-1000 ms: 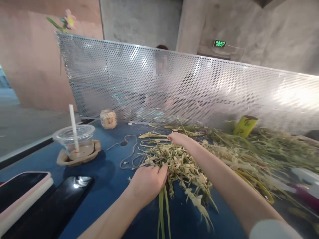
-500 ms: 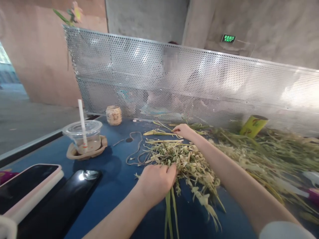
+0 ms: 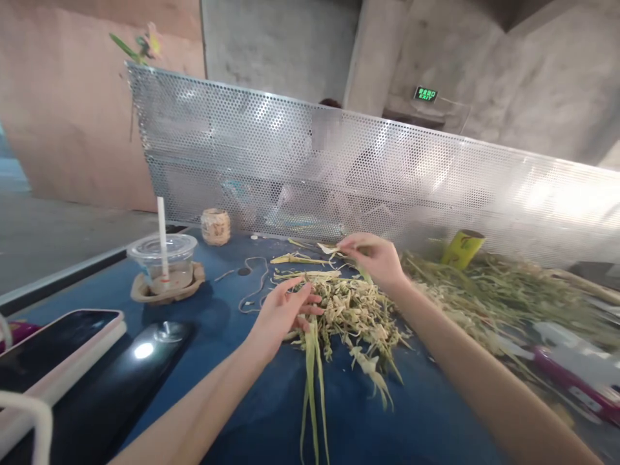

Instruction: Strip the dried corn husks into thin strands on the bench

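Fingers of the left hand [image 3: 281, 316] had uncurled and spread since the earlier frame, when they were bunched on the heap; the right hand [image 3: 380, 261] had turned, a pale strip now plain at its fingertips.

Left hand: loosely open, fingers apart, nothing seen in its grasp, over the left edge of the heap; contact could not be told.

Right hand: thumb and forefinger pinched on the pale strip [image 3: 327, 248], at the far side of the heap.

Heap of dried leaves [image 3: 358, 310], one: cream and dull green, between and below the hands, on the blue table [image 3: 261, 413].

Green blades [image 3: 311, 374], several: long, running from below the left fingers to the near side.

Yellowish stalk [image 3: 295, 259], one: lying beyond the heap, left of the pale strip.

Cord [image 3: 264, 278], one: looped, left of the heap.

Woven jar [image 3: 216, 227], one: upright, far left.

Plastic cup [image 3: 177, 274], one: lidded, with straw, seated in a cardboard holder [image 3: 140, 290], left.

Phone [image 3: 72, 329], one: pale-edged, near left.

Yellow-green cylinder [image 3: 464, 249], one: tilted, far right, amid loose greenery [image 3: 513, 290].

Perforated metal screen [image 3: 271, 155], one: across the far side.
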